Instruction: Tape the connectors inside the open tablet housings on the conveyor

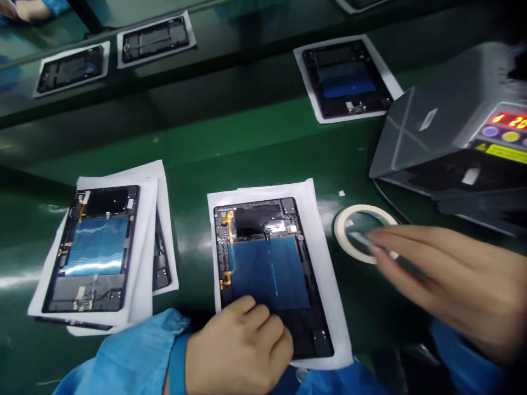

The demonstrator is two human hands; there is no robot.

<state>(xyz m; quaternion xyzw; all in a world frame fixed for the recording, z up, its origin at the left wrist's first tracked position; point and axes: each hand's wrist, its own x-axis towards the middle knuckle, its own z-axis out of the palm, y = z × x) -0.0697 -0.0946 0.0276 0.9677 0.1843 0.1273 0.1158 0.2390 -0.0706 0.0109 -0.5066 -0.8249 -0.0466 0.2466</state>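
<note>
An opened tablet [317, 329] with a blue battery panel [269, 274] lies on a white sheet [325, 269] in front of me. My left hand [242, 345] is curled into a fist over its lower left part; whatever the fingers may hold is hidden. To the right, a roll of cream masking tape [341, 233] lies flat on the bench. My right hand [453, 274], smeared by motion, hovers at the roll's right side with thumb and fingers pinched. A small pale strip [359, 237] shows at its fingertips, inside the ring as seen from above.
Stacked white sheets with another opened tablet [96, 247] lie left. Beyond a raised green strip, further tablets [346, 82] [156, 38] rest on sheets. A grey machine [448, 115] with a red display stands at right. Another person's hand [31, 10] shows top left.
</note>
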